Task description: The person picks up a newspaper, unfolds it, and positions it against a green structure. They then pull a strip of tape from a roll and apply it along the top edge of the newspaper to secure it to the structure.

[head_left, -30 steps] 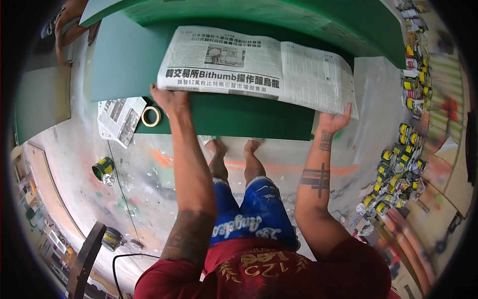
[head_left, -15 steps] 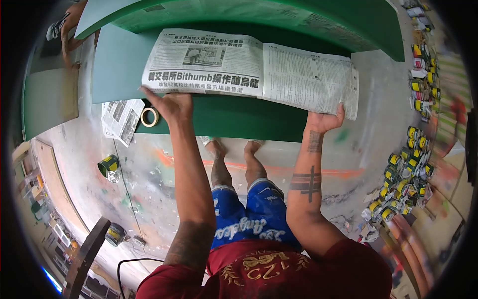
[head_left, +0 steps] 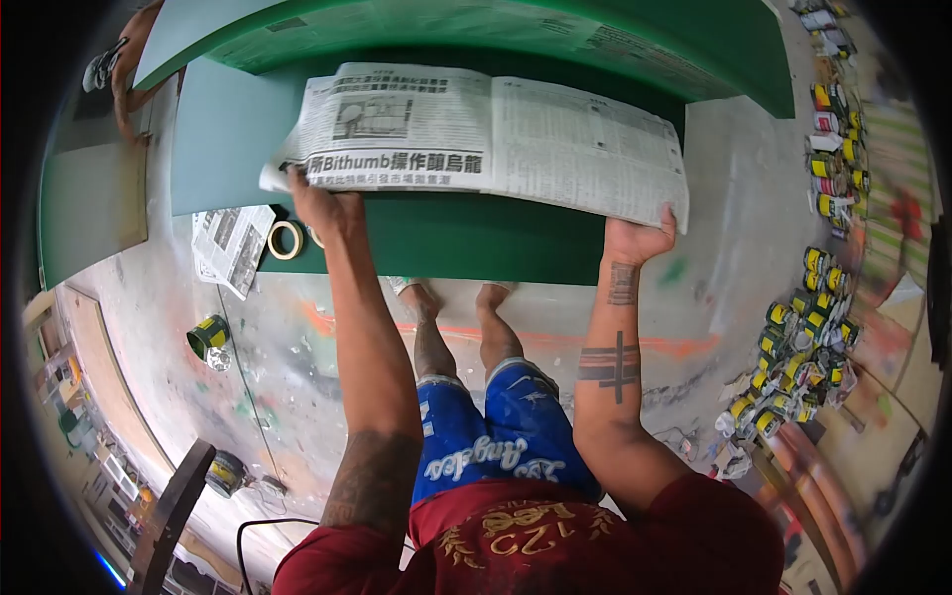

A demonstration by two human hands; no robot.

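A wide folded newspaper (head_left: 397, 134) is stretched between both hands over a dark green board (head_left: 476, 233). My left hand (head_left: 330, 203) grips its lower left corner, thumb on the printed side and the other fingers out of sight behind the sheet. At the lower right corner my right hand (head_left: 638, 236) pinches the paper, thumb up and fingers beneath. The left corner curls a little around my thumb. Beside my left wrist, a roll of masking tape (head_left: 285, 240) lies on the board's edge, partly over another piece of newspaper (head_left: 230, 248).
A green-painted panel (head_left: 516, 50) rises behind the newspaper. Several paint cans (head_left: 808, 337) crowd the floor at right. An open can (head_left: 208, 337) stands at left, near a dark wooden bar (head_left: 174, 516). Part of another person's arm (head_left: 134, 84) shows at upper left.
The newspaper has shifted slightly left with both hands. Its left corner now curls over my left thumb. More of a second tape roll's edge shows beside my left wrist.
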